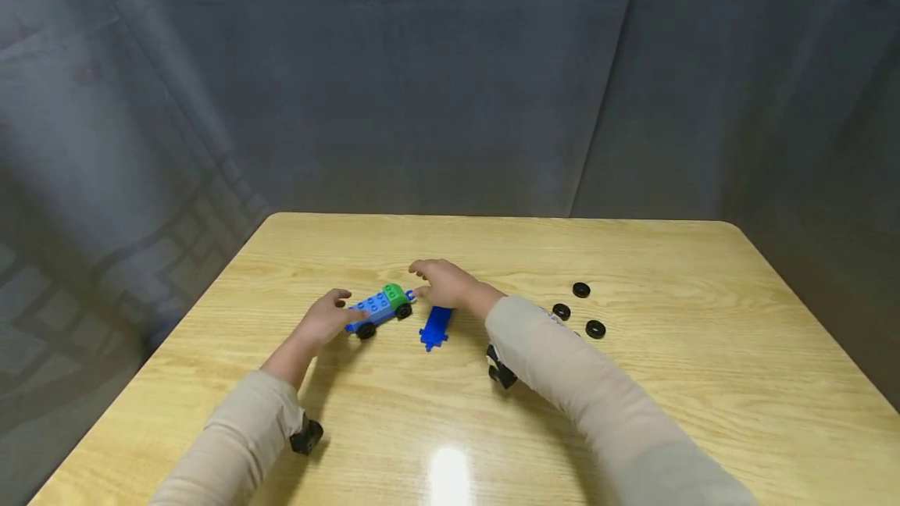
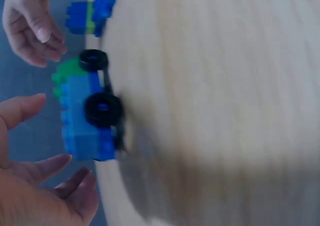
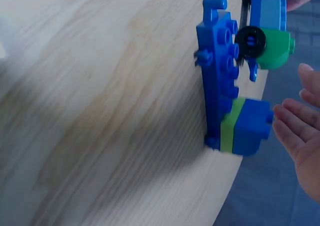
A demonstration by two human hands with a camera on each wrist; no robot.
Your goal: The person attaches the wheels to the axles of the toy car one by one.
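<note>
The head camera looks forward and down from above the pale wood-grain table (image 1: 703,381). Each wrist camera looks from close and low, its view turned sideways; both share the black-wheeled blue-and-green plastic brick vehicle (image 2: 77,108).

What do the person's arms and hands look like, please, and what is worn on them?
The left hand and right hand are bare. The left sleeve and right sleeve are pale beige. A small, black, blocky device shows by the left cuff, another below the right forearm.
</note>
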